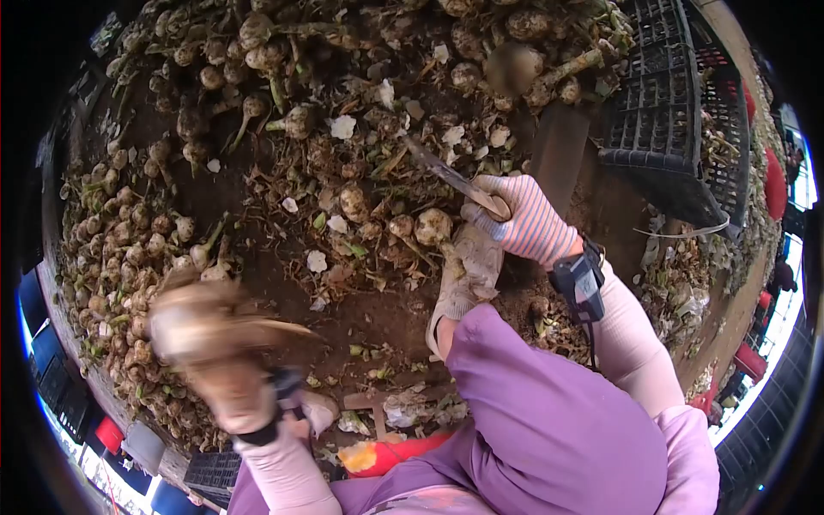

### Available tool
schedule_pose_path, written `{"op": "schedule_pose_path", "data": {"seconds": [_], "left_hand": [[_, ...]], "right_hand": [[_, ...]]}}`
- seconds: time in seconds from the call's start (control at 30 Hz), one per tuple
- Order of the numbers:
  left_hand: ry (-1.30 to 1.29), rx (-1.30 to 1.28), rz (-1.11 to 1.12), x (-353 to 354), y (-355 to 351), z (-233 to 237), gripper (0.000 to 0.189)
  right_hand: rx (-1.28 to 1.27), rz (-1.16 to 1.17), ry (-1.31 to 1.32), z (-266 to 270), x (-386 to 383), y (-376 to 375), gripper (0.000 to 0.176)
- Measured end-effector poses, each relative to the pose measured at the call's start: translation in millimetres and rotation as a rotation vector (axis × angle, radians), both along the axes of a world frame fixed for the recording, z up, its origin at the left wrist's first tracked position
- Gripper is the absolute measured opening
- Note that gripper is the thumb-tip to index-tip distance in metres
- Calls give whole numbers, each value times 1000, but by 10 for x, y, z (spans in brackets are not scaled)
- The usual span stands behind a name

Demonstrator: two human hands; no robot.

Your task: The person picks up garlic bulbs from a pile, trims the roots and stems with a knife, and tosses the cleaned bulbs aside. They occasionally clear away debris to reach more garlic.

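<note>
My right hand (528, 219), in a striped glove, is closed around the wooden handle of a knife (446, 174). Its dark blade points up and to the left over scattered peelings. My left hand (202, 330) is smeared by motion at the lower left, beside a heap of bulbs (129, 257). Something pale and long sticks out to its right, too blurred to make out, and the fingers cannot be told apart. A few dirt-covered bulbs (433, 227) with stems lie near my shoe (472, 262).
More bulbs (257, 34) are piled along the top. A black plastic crate (657, 103) stands at the upper right, with plant debris (678, 283) below it. A red and yellow object (386, 455) lies by my legs. Another crate (213, 472) is at the lower left.
</note>
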State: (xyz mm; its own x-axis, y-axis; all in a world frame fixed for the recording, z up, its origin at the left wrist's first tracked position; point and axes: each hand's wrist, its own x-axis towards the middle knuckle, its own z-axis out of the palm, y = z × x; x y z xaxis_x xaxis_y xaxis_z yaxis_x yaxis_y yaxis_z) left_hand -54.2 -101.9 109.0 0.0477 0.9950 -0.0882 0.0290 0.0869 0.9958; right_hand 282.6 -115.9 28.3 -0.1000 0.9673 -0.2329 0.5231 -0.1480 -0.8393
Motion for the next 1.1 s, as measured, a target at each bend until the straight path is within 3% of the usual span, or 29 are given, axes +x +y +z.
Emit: {"op": "schedule_pose_path", "data": {"seconds": [0.07, 0.1, 0.17, 0.23, 0.27, 0.3, 0.33, 0.37, 0.43, 0.5, 0.53, 0.6, 0.67, 0.77, 0.83, 0.9, 0.93, 0.97, 1.0, 1.03, 1.1], "left_hand": [[-784, 101, 492, -807, 222, 16, 51], [-864, 166, 455, -1175, 311, 149, 49], [-1081, -51, 401, -910, 271, 77, 48], [340, -290, 605, 49, 169, -214, 40], [-125, -585, 142, 190, 114, -313, 38], [233, -630, -29, 541, 76, -547, 45], [551, -324, -160, 824, -9, -913, 53], [651, -163, -285, 1066, -31, -1041, 67], [929, -205, -435, 1437, -13, -1121, 76], [1042, -324, -656, 1660, 101, -1072, 80], [1044, -326, -658, 1755, 160, -1024, 80], [1268, -449, -899, 1880, 262, -940, 90], [1282, -445, -958, 1824, 232, -928, 93], [1265, -527, -1081, 1720, 124, -890, 100], [1176, -659, -1016, 1681, -49, -972, 101], [1104, -611, -912, 1553, -255, -1205, 94], [698, -534, -742, 1421, -369, -1481, 88], [300, -448, -560, 1377, -334, -1456, 84], [59, -602, -510, 1282, -310, -1380, 78], [-237, -529, -413, 1278, -288, -1310, 74], [-1206, -1158, -312, 881, -187, -1553, 70]], "right_hand": [[-68, -50, 41, 108, 11, -23, 12], [-139, -96, 94, 133, -10, -62, 12], [-131, -94, 92, 36, 9, -108, 11], [-93, -190, 121, -46, 6, -164, 23], [-107, -203, 138, -56, 7, -184, 24], [-110, -203, 133, -39, 7, -194, 24], [-145, -194, 122, -9, 9, -202, 25], [-181, -185, 110, 2, 25, -218, 25], [-179, -205, 84, -76, 80, -310, 28], [-198, -207, 72, -65, 109, -325, 31], [-200, -209, 74, -72, 105, -336, 31], [-213, -225, 91, -107, 87, -344, 28], [-216, -239, 100, -106, 85, -334, 27], [-183, -125, -99, -87, 72, -347, 26], [-185, -170, -67, -86, 67, -372, 28], [-221, -153, -99, -60, 76, -375, 28], [-258, -138, -136, -44, 101, -381, 29], [-258, -138, -142, -57, 136, -395, 29], [-309, -106, -171, -93, 174, -410, 30], [-358, -75, -198, -112, 200, -412, 31], [-366, -27, -227, -88, 174, -392, 33]]}}
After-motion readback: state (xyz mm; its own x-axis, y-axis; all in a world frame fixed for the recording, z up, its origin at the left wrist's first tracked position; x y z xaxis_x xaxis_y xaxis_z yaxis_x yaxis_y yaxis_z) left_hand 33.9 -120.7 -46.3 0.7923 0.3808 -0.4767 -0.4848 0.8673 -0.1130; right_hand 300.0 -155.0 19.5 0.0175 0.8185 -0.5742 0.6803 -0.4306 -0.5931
